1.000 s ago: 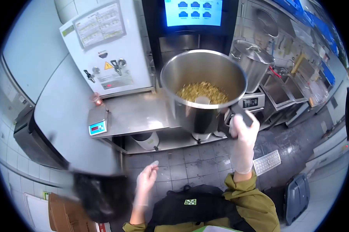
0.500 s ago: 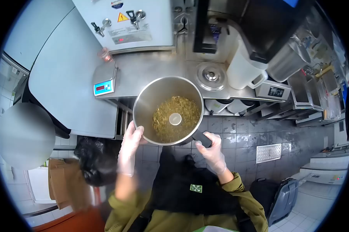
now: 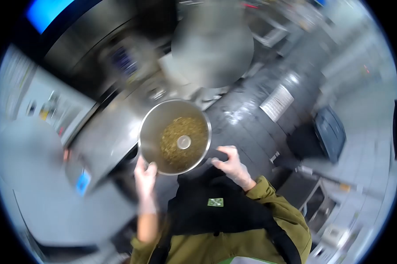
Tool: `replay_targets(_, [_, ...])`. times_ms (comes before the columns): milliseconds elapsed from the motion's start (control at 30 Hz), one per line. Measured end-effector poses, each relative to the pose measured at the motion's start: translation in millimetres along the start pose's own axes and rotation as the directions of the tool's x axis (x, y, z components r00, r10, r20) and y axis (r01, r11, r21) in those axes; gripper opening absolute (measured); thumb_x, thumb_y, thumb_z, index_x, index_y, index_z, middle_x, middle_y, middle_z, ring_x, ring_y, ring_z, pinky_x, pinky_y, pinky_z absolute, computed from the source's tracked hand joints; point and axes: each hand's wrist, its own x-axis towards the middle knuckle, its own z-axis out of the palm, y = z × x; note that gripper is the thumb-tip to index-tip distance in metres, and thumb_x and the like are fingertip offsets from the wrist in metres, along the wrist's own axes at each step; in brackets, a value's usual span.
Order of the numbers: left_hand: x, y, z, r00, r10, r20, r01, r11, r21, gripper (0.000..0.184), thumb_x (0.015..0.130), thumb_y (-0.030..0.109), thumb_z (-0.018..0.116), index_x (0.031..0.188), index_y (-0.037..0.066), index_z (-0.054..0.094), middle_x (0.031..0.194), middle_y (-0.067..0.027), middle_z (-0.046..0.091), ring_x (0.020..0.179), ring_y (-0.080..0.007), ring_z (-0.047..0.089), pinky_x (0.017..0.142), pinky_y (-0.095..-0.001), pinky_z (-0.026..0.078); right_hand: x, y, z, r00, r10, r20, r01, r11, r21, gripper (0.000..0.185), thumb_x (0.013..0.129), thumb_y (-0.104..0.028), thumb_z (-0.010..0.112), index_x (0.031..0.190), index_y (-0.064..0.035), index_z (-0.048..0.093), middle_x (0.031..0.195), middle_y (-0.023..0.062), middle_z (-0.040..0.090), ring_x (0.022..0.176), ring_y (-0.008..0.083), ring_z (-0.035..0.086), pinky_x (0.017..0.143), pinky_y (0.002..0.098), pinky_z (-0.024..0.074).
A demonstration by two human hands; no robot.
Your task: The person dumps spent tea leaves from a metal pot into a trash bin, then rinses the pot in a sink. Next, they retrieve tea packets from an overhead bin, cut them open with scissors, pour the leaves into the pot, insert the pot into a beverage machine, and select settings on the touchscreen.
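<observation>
Pot (image 3: 154, 119) between hands (image 3: 145, 178), near counter edge (image 3: 114, 161)

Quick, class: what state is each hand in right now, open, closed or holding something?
Left hand: holding the side of the metal pot, by the rim.
Right hand: closed around the pot's dark handle.

Dark tiled floor (image 3: 251, 127), wet shine; metal counter (image 3: 108, 134); pale wall tiles (image 3: 361, 176).
</observation>
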Motion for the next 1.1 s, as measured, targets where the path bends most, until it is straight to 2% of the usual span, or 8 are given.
replay_targets(133, [35.1, 16.7, 114.0, 0.921, 0.157, 0.357, -0.178, 0.984, 0.025, 0.053, 0.087, 0.011, 0.048, 0.139, 0.005, 0.041, 0.109, -0.0033, 0.059, 0.078, -0.0068, 0.054, 0.068, -0.0223, 0.042, -21.2, 33.1, -89.7, 0.915, 0.298, -0.271, -0.253, 0.949, 0.189, 0.041, 0.073, -0.026, 0.075, 0.101, 0.0017, 0.064, 0.096, 0.0184, 0.064, 0.092, 0.0328, 0.058, 0.083, 0.038, 0.0458])
replay_targets(333, [46.0, 62.1, 269.5, 0.8, 0.246, 0.547, -0.342, 0.936, 0.078, 0.052, 0.096, 0.031, 0.044, 0.143, 0.01, 0.037, 0.133, -0.0122, 0.053, 0.097, -0.0167, 0.063, 0.088, -0.0317, 0.046, -50.2, 82.0, -221.5, 0.754, 0.302, -0.584, -0.236, 0.953, 0.189, 0.031, 0.073, -0.023, 0.073, 0.09, 0.0016, 0.065, 0.079, 0.0151, 0.065, 0.077, 0.0268, 0.062, 0.076, 0.036, 0.0463])
replay_targets(400, [24.9, 94.8, 312.9, 0.799, 0.168, 0.578, -0.328, 0.926, 0.185, 0.049, 0.097, 0.027, 0.039, 0.142, 0.006, 0.036, 0.136, -0.012, 0.047, 0.108, -0.0167, 0.053, 0.099, -0.0313, 0.037, -67.1, 94.1, -266.7, 0.685, 0.512, -0.518, -0.323, 0.851, 0.414, 0.034, 0.072, -0.023, 0.074, 0.093, 0.0018, 0.065, 0.085, 0.0165, 0.066, 0.082, 0.027, 0.062, 0.079, 0.036, 0.0463])
replay_targets(533, [83.2, 113.3, 384.1, 0.785, 0.018, 0.619, -0.283, 0.9, 0.333, 0.044, 0.097, 0.019, 0.046, 0.137, 0.0, 0.041, 0.138, -0.0107, 0.045, 0.119, -0.0175, 0.049, 0.102, -0.0301, 0.036, -68.6, 137.9, -309.6, 0.253, 0.41, -0.876, -0.305, 0.894, 0.33, 0.033, 0.07, -0.023, 0.074, 0.089, 0.0027, 0.066, 0.077, 0.0097, 0.064, 0.066, 0.0197, 0.058, 0.065, 0.0318, 0.0462])
replay_targets(800, [244.9, 159.9, 638.6, 0.611, 0.064, 0.789, -0.419, 0.872, 0.254, 0.036, 0.096, 0.02, 0.052, 0.125, -0.001, 0.051, 0.121, -0.0087, 0.056, 0.11, -0.0157, 0.052, 0.096, -0.028, 0.04, -54.0, 200.0, -400.4, -0.284, 0.509, -0.812, -0.02, 0.844, 0.536, 0.037, 0.076, -0.012, 0.07, 0.107, 0.0031, 0.057, 0.074, 0.0054, 0.06, 0.058, 0.0098, 0.051, 0.055, 0.0221, 0.0406])
replay_targets(867, [262.4, 174.7, 740.8, 0.6, -0.096, 0.794, -0.324, 0.879, 0.351, 0.042, 0.094, 0.025, 0.053, 0.128, 0.0, 0.05, 0.123, -0.0079, 0.055, 0.106, -0.0148, 0.052, 0.092, -0.0282, 0.041, -26.3, 191.1, -430.7, -0.526, 0.406, -0.748, -0.072, 0.855, 0.514, 0.02, 0.072, -0.018, 0.067, 0.078, 0.0, 0.058, 0.059, 0.0008, 0.051, 0.05, 0.0075, 0.042, 0.048, 0.0224, 0.0316])
replay_targets(933, [289.4, 163.7, 842.2, 0.337, -0.07, 0.939, -0.427, 0.877, 0.219, 0.042, 0.092, 0.025, 0.054, 0.129, 0.005, 0.052, 0.121, -0.009, 0.057, 0.104, -0.0124, 0.053, 0.086, -0.026, 0.042, 4.0, 194.5, -449.1, -0.815, 0.2, -0.543, -0.046, 0.913, 0.404, 0.036, 0.076, -0.015, 0.065, 0.103, 0.0044, 0.05, 0.063, 0.0032, 0.052, 0.052, 0.0101, 0.043, 0.048, 0.0228, 0.0324])
replay_targets(1100, [241.4, 146.3, 1084.3, -0.192, -0.222, 0.956, -0.826, 0.563, -0.035, 0.042, 0.094, 0.022, 0.05, 0.13, 0.0, 0.049, 0.119, -0.0161, 0.061, 0.112, -0.0212, 0.058, 0.096, -0.0316, 0.043, 6.0, 199.9, -467.8, -0.841, 0.122, -0.528, -0.16, 0.875, 0.457, 0.02, 0.074, -0.021, 0.063, 0.069, -0.0041, 0.054, 0.055, -0.0022, 0.045, 0.049, 0.0066, 0.037, 0.048, 0.0224, 0.0249])
